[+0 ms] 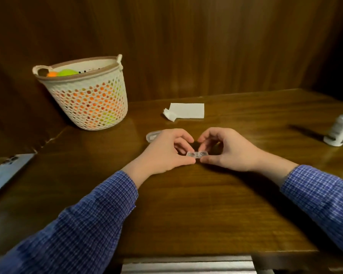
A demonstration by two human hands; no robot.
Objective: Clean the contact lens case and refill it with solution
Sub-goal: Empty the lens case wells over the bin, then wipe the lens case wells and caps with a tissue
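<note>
A small clear contact lens case (197, 154) with two round wells lies between my hands on the wooden table (186, 204). My left hand (164, 153) pinches its left end with thumb and fingers. My right hand (226, 150) pinches its right end the same way. A clear plastic lid or outer case (152, 136) lies on the table just behind my left hand, partly hidden by it. A white solution bottle (342, 128) stands at the right edge, blurred. A folded white tissue (185, 111) lies behind the hands.
A white perforated basket (83, 95) with orange and green things inside stands at the back left. A light blue phone (6, 173) lies face down at the left edge. Wooden panelling rises behind the table.
</note>
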